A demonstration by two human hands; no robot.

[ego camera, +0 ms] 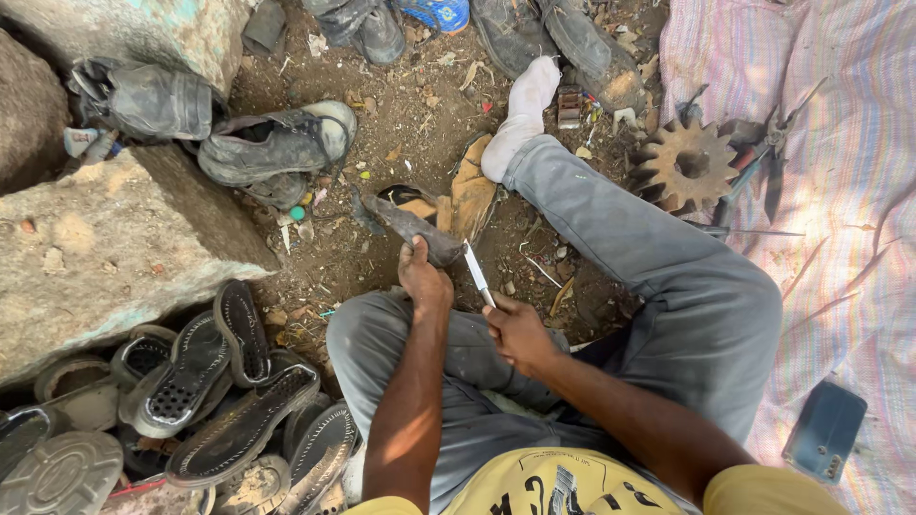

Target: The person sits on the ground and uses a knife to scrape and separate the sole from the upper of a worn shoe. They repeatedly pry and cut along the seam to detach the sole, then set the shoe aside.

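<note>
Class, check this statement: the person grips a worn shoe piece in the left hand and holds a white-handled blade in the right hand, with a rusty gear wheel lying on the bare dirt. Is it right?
Not quite. In the head view the rusty gear wheel lies at the edge of the striped cloth, not on bare dirt. The left hand does grip the worn shoe piece, and the right hand holds the white-handled blade.

Sandals (205,381) lie piled left of the knees, gear wheel (685,164) right on the cloth (849,238).

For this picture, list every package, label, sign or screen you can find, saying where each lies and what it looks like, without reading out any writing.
Phone: flat dark-blue rounded rectangle, lying back-up on the striped cloth at lower right; its screen is hidden.
Small tube-like container: pale with a blue band, wedged between the stones at upper left.
Shirt print: black marks on yellow fabric, bottom centre.
No signs or lit screens show.
</note>
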